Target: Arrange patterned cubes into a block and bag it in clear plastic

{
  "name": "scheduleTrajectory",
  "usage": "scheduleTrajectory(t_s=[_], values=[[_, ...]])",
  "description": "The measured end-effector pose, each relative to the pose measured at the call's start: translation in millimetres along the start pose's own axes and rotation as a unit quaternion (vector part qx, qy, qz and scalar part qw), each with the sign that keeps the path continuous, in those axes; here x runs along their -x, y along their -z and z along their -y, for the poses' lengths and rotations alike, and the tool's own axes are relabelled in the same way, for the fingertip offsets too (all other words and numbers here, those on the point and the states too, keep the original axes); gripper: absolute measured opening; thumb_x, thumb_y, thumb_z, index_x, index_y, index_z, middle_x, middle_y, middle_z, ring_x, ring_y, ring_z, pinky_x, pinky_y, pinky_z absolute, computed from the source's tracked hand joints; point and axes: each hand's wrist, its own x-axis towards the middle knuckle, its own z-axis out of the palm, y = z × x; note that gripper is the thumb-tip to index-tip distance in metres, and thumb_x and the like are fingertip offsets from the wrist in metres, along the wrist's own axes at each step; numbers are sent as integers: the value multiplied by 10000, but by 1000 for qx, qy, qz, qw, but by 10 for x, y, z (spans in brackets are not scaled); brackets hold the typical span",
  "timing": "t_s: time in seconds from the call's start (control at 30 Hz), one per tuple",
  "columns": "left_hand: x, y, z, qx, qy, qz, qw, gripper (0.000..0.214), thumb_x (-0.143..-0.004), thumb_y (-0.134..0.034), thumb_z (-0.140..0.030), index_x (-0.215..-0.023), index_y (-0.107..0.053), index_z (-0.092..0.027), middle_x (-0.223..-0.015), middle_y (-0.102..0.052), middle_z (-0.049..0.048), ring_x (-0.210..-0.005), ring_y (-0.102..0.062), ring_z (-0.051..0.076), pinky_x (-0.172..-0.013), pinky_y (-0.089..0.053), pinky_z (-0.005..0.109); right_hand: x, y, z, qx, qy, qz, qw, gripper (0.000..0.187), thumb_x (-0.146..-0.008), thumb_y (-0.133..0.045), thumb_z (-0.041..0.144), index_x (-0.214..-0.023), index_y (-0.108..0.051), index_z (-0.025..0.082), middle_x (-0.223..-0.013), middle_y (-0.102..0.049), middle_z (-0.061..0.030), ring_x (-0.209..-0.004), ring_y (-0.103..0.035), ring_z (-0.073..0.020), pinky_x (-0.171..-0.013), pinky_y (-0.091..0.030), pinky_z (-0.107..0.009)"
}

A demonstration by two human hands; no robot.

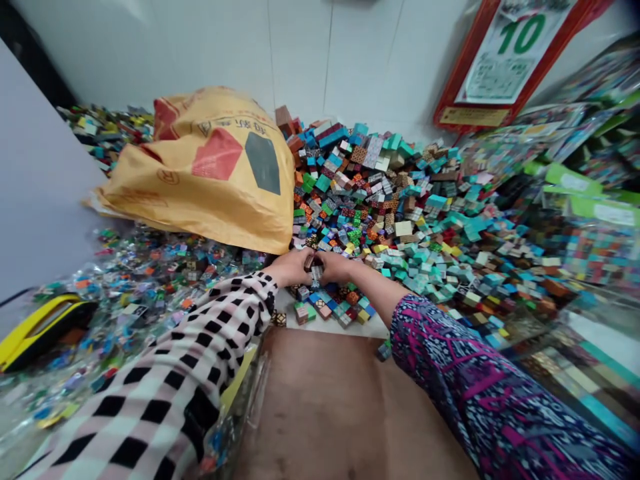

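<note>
My left hand (291, 267) and my right hand (334, 267) meet at the front edge of a big heap of small coloured cubes (400, 207). Both hands are closed, pinched together on a few small blocks (315, 270) held between them. The left arm wears a black, white and pink checked sleeve; the right arm wears a purple patterned sleeve. Several loose cubes (330, 308) lie just under the hands.
A yellow woven sack (210, 167) rests at the back left. Clear bags of cubes (145, 280) lie on the left, with a yellow and black tool (35, 330). A brown board (325, 407) is in front. Packed bags (580, 220) pile up on the right; a red calendar (510, 60) hangs above.
</note>
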Motion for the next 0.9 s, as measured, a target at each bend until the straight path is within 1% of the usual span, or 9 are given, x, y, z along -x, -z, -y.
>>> scheduleTrajectory(t_s=[0.2, 0.33, 0.4, 0.5, 0.57, 0.67, 0.8, 0.83, 0.9], values=[[218, 62, -129, 46, -51, -42, 997, 563, -641, -676, -247, -1186, -544, -205, -1179, -590, 94, -1102, -592, 280, -930, -485, 358, 397, 7, 49, -41, 16, -53, 998, 650, -641, -743, 105, -1263, -552, 89, -1238, -623, -158, -1097, -586, -273, -921, -459, -340], [457, 135, -271, 77, -84, -43, 993, 504, -633, -640, -171, -1129, -559, -214, -1133, -598, 59, -1083, -587, 254, -950, -471, 353, 795, 56, 120, -80, 41, -68, 994, 616, -648, -714, 97, -1245, -561, 103, -1205, -627, -135, -1084, -573, -253, -917, -449, -339], [636, 117, -351, 112, -109, -36, 987, 509, -630, -630, -154, -1130, -554, -217, -1130, -596, 50, -1083, -577, 248, -965, -458, 363, 1015, 19, 148, -116, 50, -55, 990, 624, -634, -722, 101, -1238, -566, 114, -1200, -622, -127, -1071, -570, -248, -911, -446, -340], [967, 2, -478, 166, -140, 25, 976, 452, -646, -608, -153, -1092, -563, -212, -1113, -608, 49, -1060, -576, 251, -945, -461, 386, 1354, -148, 190, -165, 53, -1, 985, 598, -620, -717, 101, -1202, -585, 127, -1160, -620, -122, -1022, -570, -249, -878, -455, -351], [1203, -103, -570, 186, -132, 57, 972, 410, -652, -593, -150, -1058, -570, -206, -1055, -612, 51, -1009, -583, 246, -907, -477, 384, 1583, -294, 235, -194, 65, 32, 978, 555, -635, -704, 116, -1179, -597, 138, -1108, -625, -111, -979, -574, -244, -854, -464, -350], [1534, -220, -708, 205, -123, 110, 965, 451, -645, -607, -155, -1091, -572, -213, -1113, -601, 68, -1049, -574, 256, -937, -475, 396, 1918, -443, 323, -222, 67, 63, 971, 620, -661, -703, 148, -1263, -559, 179, -1169, -591, -113, -1070, -546, -264, -928, -444, -371], [1800, -194, -827, 215, -109, 219, 946, 574, -670, -680, -236, -1233, -570, -247, -1286, -569, 92, -1181, -556, 293, -988, -469, 410, 2212, -401, 340, -206, 60, 135, 967, 589, -686, -695, 149, -1260, -577, 212, -1176, -557, -101, -1120, -522, -270, -946, -436, -374], [1810, -156, -835, 212, -120, 231, 942, 615, -680, -700, -273, -1279, -559, -269, -1327, -557, 87, -1212, -546, 299, -996, -466, 408, 2231, -366, 312, -205, 59, 138, 967, 563, -688, -701, 157, -1237, -590, 217, -1176, -558, -94, -1109, -528, -266, -928, -440, -368], [1749, -61, -832, 204, -159, 226, 939, 592, -715, -705, -331, -1292, -573, -307, -1338, -576, 60, -1217, -554, 287, -1000, -465, 386, 2196, -305, 238, -206, 39, 108, 972, 471, -725, -683, 178, -1189, -609, 213, -1168, -579, -88, -1058, -554, -245, -878, -450, -347]])
